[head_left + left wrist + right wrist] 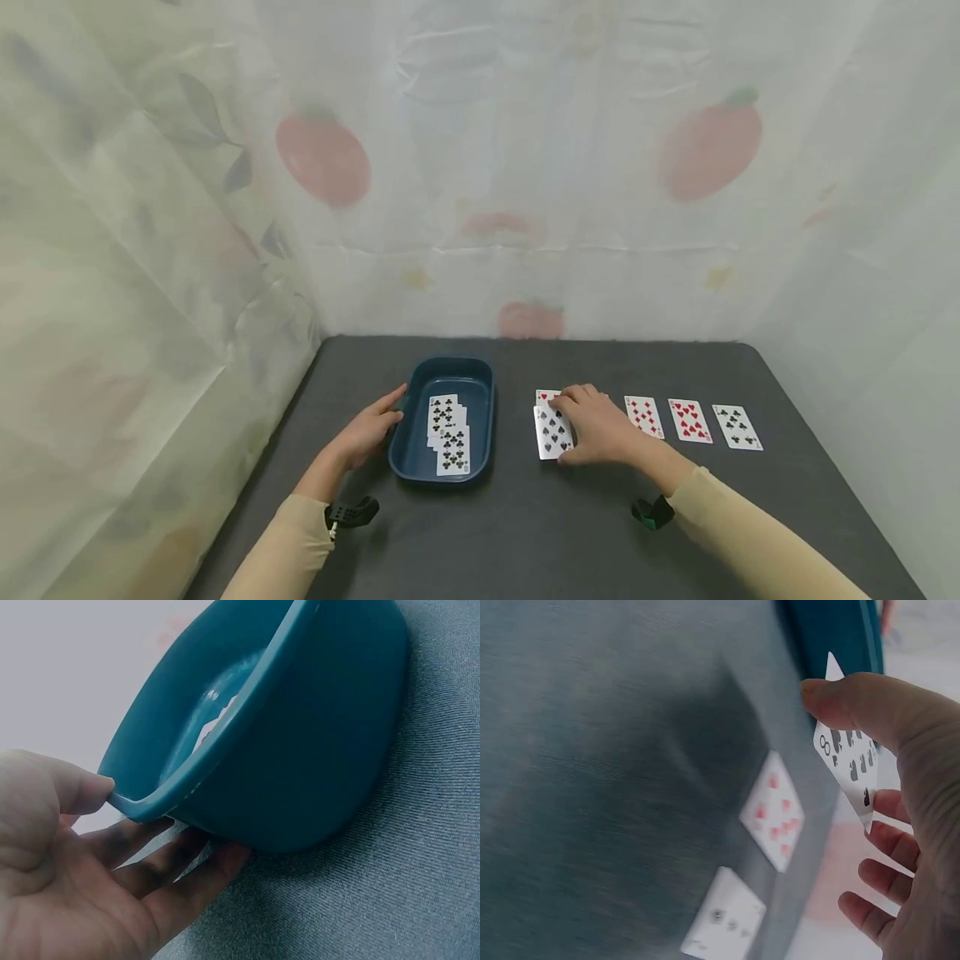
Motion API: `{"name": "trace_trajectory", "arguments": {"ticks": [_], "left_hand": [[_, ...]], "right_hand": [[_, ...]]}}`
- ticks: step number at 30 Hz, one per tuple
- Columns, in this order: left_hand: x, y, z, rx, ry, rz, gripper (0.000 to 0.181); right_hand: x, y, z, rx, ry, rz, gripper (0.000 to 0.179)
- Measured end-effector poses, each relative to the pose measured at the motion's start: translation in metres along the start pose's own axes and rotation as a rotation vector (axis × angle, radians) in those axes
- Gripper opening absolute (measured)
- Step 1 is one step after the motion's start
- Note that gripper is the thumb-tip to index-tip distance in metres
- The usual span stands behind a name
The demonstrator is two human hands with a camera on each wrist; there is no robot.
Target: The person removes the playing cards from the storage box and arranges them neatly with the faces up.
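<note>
My left hand [369,429] grips the left rim of a deep blue tray [484,433]. In the left wrist view its thumb [86,791] lies at the rim and its fingers reach under the outer wall. Inside the tray lie several overlapping club playing cards [453,454]. To the tray's right, my right hand [600,427] holds an eight of spades card [846,754] by its edges between thumb and fingers. The card is raised above the table and tilted in the right wrist view. Behind it a red-suited card [547,396] is mostly hidden.
Right of my right hand, a diamond card [643,415], a heart card [690,420] and a club card [738,427] lie face up in a row on the dark table [525,542]. A pale printed curtain [450,192] hangs behind the table and along its sides.
</note>
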State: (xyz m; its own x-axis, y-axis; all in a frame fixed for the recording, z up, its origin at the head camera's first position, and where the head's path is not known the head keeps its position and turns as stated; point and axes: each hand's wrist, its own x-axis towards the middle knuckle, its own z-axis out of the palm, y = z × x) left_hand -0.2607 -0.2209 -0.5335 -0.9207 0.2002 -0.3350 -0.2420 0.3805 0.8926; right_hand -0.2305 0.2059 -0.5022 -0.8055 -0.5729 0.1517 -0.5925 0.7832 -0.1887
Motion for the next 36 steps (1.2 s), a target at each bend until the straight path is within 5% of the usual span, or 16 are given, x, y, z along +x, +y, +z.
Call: {"name": "trace_trajectory", "arguments": {"ticks": [13,36], "left_hand": [[-0.002,-0.001,-0.002,-0.005,-0.008,0.0,0.06],[-0.002,0.001,0.0,-0.018,-0.016,-0.004,0.059]], "right_hand": [[-0.034,-0.011,0.046,0.053,-0.059,0.041,0.08],[-0.034,-0.008,0.05,0.067,-0.079,0.037,0.082]]}}
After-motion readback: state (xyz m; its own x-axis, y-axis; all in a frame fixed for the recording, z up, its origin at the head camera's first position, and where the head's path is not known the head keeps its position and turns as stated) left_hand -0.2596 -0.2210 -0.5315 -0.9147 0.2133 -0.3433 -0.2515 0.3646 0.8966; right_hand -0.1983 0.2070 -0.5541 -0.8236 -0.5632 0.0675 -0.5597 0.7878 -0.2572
